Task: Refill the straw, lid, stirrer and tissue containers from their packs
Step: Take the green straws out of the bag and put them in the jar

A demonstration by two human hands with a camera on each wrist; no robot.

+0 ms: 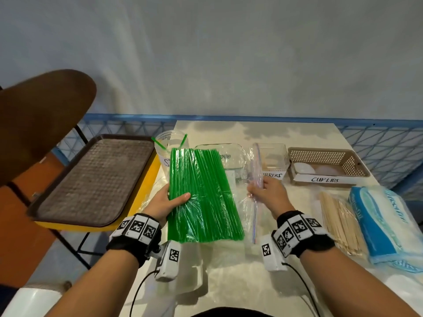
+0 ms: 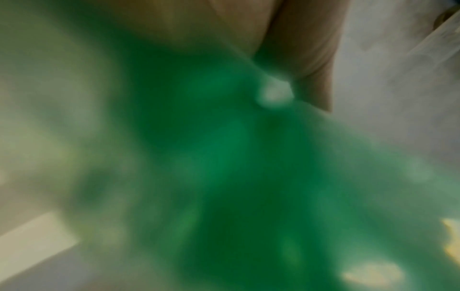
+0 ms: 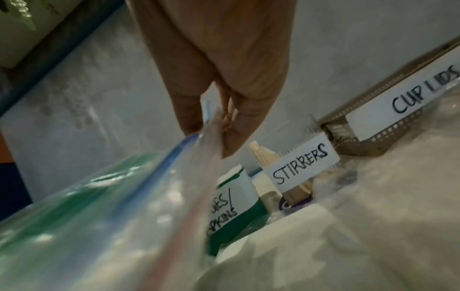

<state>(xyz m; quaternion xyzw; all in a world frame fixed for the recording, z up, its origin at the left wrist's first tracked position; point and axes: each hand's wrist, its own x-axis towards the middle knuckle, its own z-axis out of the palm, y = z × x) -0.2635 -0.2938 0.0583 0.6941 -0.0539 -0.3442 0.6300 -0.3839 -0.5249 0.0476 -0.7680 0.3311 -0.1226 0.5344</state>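
A: Head view. State position and grip.

B: The zip bag of green straws [image 1: 203, 197] is held above the table [image 1: 229, 282], in front of the straw cup [image 1: 170, 148]. The left hand [image 1: 166, 201] clasps the bag's left edge, thumb over the straws. The right hand [image 1: 269, 193] pinches the bag's zip strip [image 1: 256, 179] on the right side.

A: Handling properties?

B: Judged light. The film is thin and probably slippery; the straws are stiff lengthwise but loose and will roll or fan out. Grip across the bundle at mid-length and support it while the mouth is open.

A: Left wrist view?

B: Out of focus. A green mass fills the frame, with one finger [image 2: 313, 65] against it. Nothing further can be read.

A: Right wrist view?

B: The fingertips [image 3: 191, 118] close on the blue and pink zip track. Behind stand the "STIRRERS" container [image 3: 303, 165] and the "CUP LIDS" basket [image 3: 373, 137].
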